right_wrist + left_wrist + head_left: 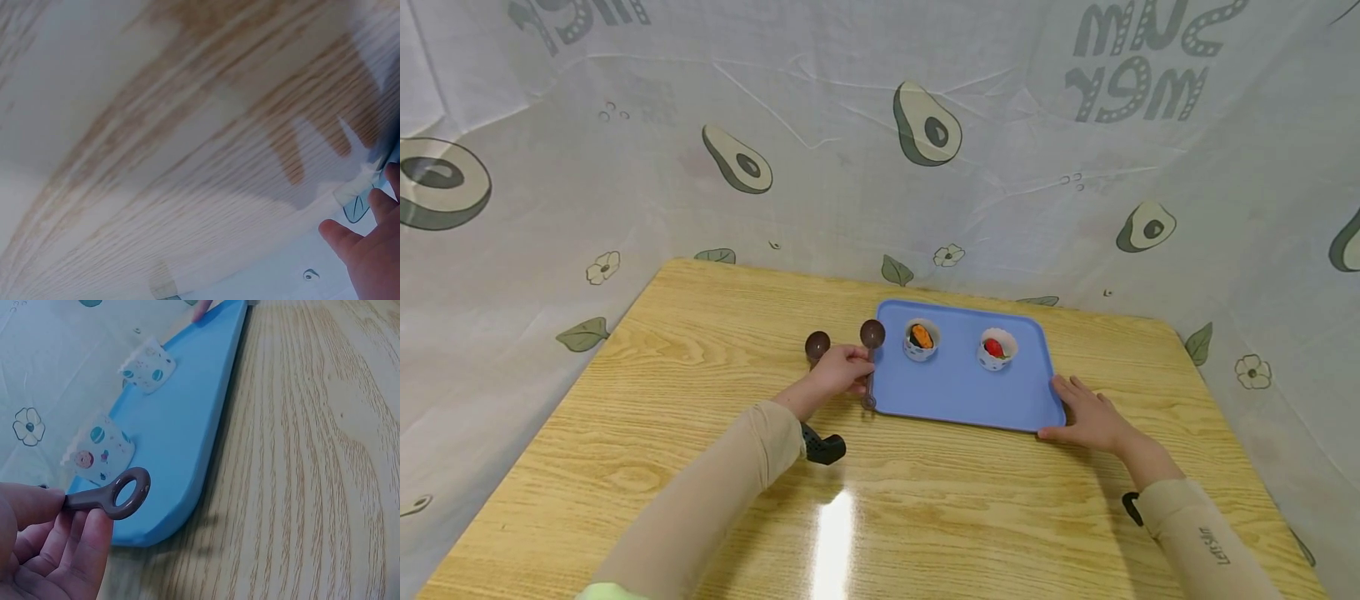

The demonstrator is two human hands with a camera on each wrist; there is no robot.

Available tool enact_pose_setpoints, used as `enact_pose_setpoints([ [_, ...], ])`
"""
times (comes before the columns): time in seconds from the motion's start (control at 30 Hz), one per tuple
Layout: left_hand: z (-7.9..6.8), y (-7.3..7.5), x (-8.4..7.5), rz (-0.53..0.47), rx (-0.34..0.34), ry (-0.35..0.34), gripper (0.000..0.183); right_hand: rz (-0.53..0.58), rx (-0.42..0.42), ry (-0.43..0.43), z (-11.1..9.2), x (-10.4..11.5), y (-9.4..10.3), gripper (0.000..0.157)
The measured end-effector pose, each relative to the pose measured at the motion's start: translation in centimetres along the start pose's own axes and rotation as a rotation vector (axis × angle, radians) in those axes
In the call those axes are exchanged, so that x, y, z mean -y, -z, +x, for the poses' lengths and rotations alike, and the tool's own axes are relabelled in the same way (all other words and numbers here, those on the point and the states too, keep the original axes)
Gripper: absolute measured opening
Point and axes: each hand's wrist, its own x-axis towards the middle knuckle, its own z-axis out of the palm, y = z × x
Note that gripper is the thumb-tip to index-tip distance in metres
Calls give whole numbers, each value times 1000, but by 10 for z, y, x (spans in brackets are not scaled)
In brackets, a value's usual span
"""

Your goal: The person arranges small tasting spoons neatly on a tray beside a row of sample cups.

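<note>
My left hand (838, 369) pinches the handle of a dark brown spoon with a round bowl, the spoon (872, 334) having a ring (128, 494) at its handle's end. It is held at the left edge of a blue tray (958, 396). Another brown round spoon (817, 344) is just left of that hand, its handle hidden. My right hand (1090, 417) touches the tray's near right corner with spread fingers. On the tray stand two patterned paper cups: one cup (921, 353) holds an orange-topped dark piece (921, 337), the other cup (992, 362) a red piece (993, 347).
Under everything is a wood-grain table (925, 500). A white cloth (820, 208) printed with avocados hangs along its back and sides. Dark wrist devices (823, 448) sit on both forearms.
</note>
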Motion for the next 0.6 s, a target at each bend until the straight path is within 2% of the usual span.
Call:
enact_pose_setpoints([
  [0.3, 0, -5, -4, -36, 27, 7, 33, -39, 52, -40, 1, 7, 4, 102],
  [0.6, -1, -10, -9, -39, 58, 6, 37, -54, 51, -42, 3, 6, 2, 102],
])
